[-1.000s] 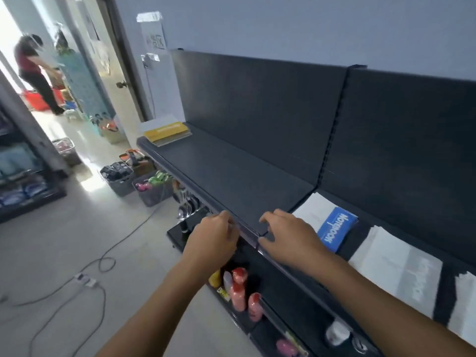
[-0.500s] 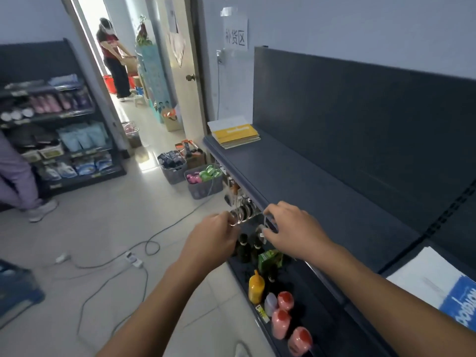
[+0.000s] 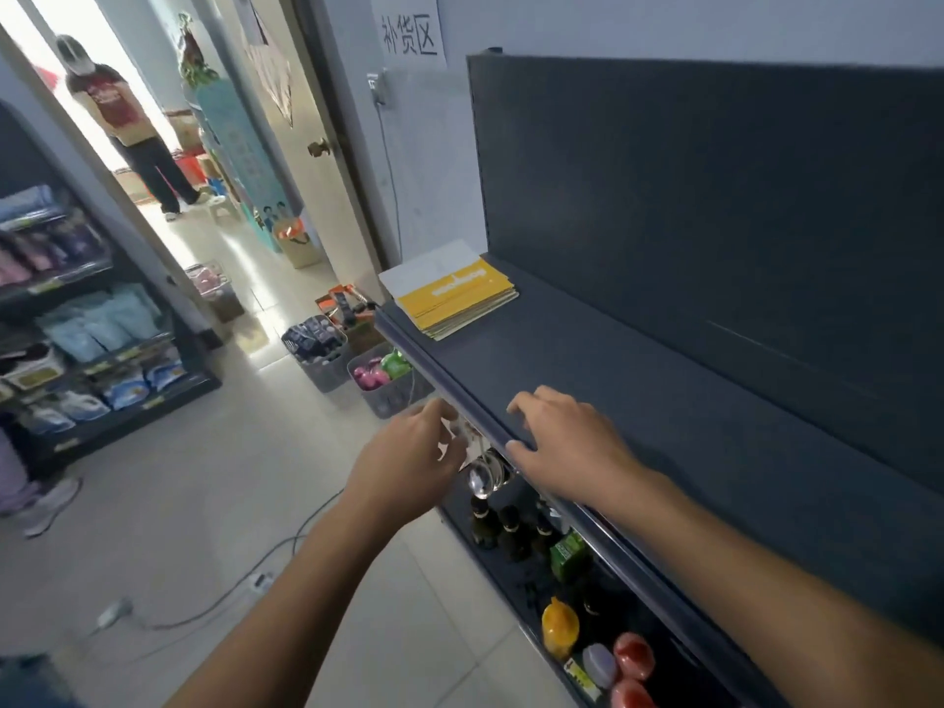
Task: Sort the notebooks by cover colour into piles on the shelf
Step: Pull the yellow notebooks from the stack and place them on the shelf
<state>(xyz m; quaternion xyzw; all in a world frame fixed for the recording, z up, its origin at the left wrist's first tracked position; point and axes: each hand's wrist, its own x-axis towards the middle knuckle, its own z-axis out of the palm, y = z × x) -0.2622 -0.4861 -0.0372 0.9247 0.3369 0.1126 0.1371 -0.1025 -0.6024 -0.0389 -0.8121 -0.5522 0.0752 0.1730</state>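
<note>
- Yellow notebooks (image 3: 457, 298) lay piled at the dark shelf's (image 3: 689, 416) far end.
- Right hand (image 3: 572, 442) rested on its front edge, fingers relaxed.
- Left hand (image 3: 408, 452) hung just beside, loosely curled, empty.
- Baskets (image 3: 322, 367) and cables (image 3: 301, 534) lay on the floor (image 3: 153, 503).

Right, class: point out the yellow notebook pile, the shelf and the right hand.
yellow notebook pile (image 3: 456, 294): head view, on the top cover's yellow part.
shelf (image 3: 664, 396): head view, on its bare top surface.
right hand (image 3: 574, 444): head view, on the back of the hand.
</note>
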